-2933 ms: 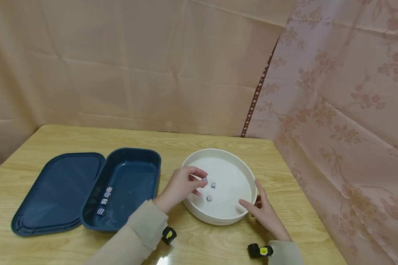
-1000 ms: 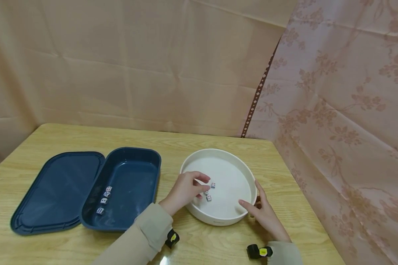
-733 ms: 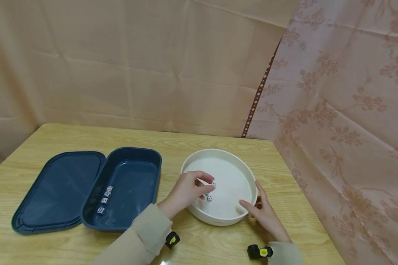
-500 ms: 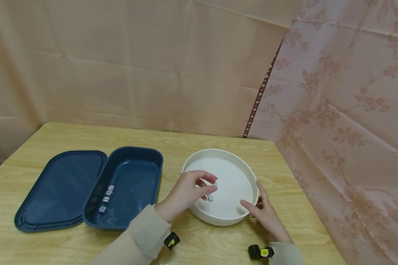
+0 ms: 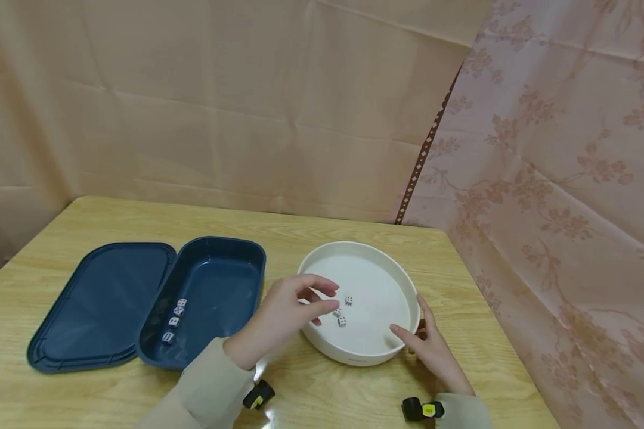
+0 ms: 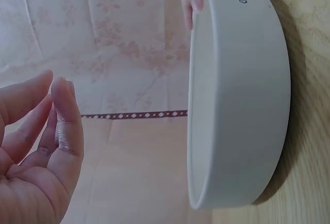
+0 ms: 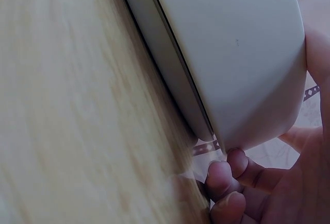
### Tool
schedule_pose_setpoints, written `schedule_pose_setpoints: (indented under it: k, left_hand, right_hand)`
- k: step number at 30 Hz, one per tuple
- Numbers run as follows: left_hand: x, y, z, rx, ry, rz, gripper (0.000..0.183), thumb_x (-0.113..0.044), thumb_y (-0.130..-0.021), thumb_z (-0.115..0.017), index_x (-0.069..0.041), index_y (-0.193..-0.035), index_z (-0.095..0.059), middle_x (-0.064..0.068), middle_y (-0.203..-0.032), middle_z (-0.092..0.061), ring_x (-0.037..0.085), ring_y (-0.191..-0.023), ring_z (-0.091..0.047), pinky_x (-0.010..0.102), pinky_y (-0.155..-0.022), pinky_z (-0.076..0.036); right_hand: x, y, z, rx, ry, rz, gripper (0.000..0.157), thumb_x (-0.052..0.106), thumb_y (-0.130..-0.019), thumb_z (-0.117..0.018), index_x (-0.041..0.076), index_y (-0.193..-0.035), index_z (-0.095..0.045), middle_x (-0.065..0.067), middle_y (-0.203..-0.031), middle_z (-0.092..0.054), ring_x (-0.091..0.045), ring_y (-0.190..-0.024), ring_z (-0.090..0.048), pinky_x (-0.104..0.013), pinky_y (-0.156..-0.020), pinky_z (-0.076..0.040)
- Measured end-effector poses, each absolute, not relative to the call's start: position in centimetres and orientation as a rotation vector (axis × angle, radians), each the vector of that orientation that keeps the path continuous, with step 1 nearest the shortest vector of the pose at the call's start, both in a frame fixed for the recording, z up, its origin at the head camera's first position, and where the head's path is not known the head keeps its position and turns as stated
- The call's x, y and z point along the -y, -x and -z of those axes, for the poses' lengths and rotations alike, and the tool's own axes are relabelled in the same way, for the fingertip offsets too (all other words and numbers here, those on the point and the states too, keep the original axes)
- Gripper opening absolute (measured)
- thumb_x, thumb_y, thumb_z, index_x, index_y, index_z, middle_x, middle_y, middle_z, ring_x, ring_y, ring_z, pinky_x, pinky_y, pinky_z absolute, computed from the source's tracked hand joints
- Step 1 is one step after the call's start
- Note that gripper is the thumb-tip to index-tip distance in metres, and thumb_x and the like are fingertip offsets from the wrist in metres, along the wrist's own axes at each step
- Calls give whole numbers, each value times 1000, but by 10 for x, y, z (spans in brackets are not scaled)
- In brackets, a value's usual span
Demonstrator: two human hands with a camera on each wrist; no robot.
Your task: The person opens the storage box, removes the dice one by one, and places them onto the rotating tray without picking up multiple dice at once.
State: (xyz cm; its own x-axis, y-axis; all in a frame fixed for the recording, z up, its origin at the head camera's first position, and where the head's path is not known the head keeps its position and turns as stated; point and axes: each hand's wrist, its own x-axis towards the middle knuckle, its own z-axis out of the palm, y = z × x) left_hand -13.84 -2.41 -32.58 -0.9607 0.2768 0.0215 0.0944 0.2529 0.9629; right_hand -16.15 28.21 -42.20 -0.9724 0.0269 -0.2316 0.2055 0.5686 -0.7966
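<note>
My left hand [image 5: 282, 310] hovers over the near left rim of a round white tray [image 5: 381, 268], its fingers loosely bent and thumb apart from the index finger. Nothing sits between those fingers in the left wrist view. Just right of the fingertips, three white dice lie close together on the tray floor: an upper die [image 5: 349, 300], a middle die [image 5: 337, 311] and a lower die [image 5: 341, 321]. My right hand [image 5: 432, 348] grips the tray's right side, thumb over the rim and other fingers outside. In the right wrist view, fingertips curl at the tray's lower edge.
Left of the tray stands a dark blue rectangular container [image 5: 231, 286] with several dice [image 5: 174, 322] in a slanting row along its left side. A matching blue lid [image 5: 102, 304] lies beside it. Everything rests on a wooden table [image 5: 322, 405], with curtains behind and to the right.
My left hand held a die over the tray, then let it go beside the other two. It reached to the upper die and has now drawn back left. My right hand kept its grip.
</note>
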Motion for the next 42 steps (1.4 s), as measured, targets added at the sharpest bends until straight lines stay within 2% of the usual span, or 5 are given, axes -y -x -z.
schedule_pose_setpoints:
  k: [9,15,26,32,42]
  left_hand:
    - [53,131,324,-2479,-241,-1833,22,-17,-88,-75,-11,-109,-74,3,-98,-74,19,-71,-67,26,-65,-56]
    - [72,125,326,-2522,-149,-1874,25,-15,-88,-75,-9,-113,-72,6,-102,-74,15,-75,-66,24,-63,-58]
    - [106,115,332,-2629,-82,-1845,28,-19,-91,-73,-7,-116,-70,10,-103,-73,22,-78,-67,27,-65,-58]
    - [121,108,337,-2682,-4,-1787,35,-30,-91,-72,-10,-120,-69,9,-114,-72,15,-83,-69,25,-67,-57]
    - [142,101,340,-2864,119,-1602,37,-39,-91,-71,-16,-120,-71,4,-113,-73,7,-91,-65,21,-74,-52]
  right_hand:
    - [-283,162,424,-2607,-200,1358,103,40,-90,-71,20,-160,2,-15,-113,-54,-17,-88,-51,-26,-66,-45]
    - [-283,163,423,-2614,-202,1340,103,40,-90,-70,20,-160,2,-14,-111,-55,-16,-86,-50,-26,-65,-43]
    - [-281,162,423,-2610,-207,1359,103,40,-90,-71,19,-160,2,-13,-110,-55,-16,-86,-50,-25,-64,-43]
    - [-282,162,422,-2608,-206,1369,103,40,-90,-71,19,-160,2,-13,-109,-55,-16,-84,-50,-26,-63,-44]
    - [-281,161,420,-2597,-230,1373,103,42,-89,-71,22,-160,1,-14,-108,-54,-17,-81,-51,-26,-61,-45]
